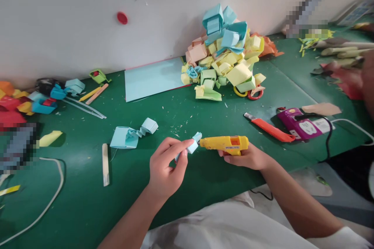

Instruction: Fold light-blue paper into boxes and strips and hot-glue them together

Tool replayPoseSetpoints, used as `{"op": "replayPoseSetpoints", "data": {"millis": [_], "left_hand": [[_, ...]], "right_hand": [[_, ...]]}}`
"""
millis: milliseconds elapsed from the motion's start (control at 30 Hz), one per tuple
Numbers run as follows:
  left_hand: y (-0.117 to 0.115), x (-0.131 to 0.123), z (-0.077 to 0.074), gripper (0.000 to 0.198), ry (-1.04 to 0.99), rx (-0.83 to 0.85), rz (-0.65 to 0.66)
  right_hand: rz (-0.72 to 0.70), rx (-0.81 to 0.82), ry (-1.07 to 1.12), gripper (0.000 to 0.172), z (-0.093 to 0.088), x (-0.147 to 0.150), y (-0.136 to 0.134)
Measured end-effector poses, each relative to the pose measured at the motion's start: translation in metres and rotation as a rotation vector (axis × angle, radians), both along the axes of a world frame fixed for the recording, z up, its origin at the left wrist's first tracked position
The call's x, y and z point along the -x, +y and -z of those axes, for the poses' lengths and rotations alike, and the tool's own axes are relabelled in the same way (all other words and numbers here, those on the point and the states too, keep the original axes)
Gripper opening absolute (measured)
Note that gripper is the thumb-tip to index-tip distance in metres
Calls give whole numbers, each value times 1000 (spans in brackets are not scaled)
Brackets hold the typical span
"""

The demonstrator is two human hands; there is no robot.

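Between the fingers and thumb of my left hand (pixel 168 167) is a small light-blue folded paper piece (pixel 193 147). My right hand (pixel 248 157) grips a yellow hot glue gun (pixel 223 142) by its handle, with the nozzle pointing left. The nozzle tip is at the paper piece; whether they touch I cannot tell. Left of my left hand, a light-blue paper box (pixel 124 137) lies on the table, joined by a pleated strip to a smaller blue paper block (pixel 149 125). A flat wooden stick (pixel 105 164) lies beside the box.
A tall heap of folded paper pieces (pixel 224 54) stands by the wall, next to blue paper sheets (pixel 154 79). To the right lie a red utility knife (pixel 273 129) and a purple power strip (pixel 300 124) with cords. Colourful paper shapes (pixel 17 103) and a white cable (pixel 55 198) are at left.
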State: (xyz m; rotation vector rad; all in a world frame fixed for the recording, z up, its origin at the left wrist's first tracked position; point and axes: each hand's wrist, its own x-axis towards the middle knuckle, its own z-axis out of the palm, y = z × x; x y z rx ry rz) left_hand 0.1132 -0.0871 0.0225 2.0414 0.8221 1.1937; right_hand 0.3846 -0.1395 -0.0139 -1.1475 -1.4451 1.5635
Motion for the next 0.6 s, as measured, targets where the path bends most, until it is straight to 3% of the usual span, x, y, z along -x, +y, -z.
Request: {"op": "replayPoseSetpoints", "data": {"millis": [433,600], "left_hand": [[-5,3,0,29,-53,136,11],[-5,4,-6,27,-4,84,-4]], "right_hand": [[14,42,10,14,-7,3,2],[15,67,12,16,-8,2,3]]}}
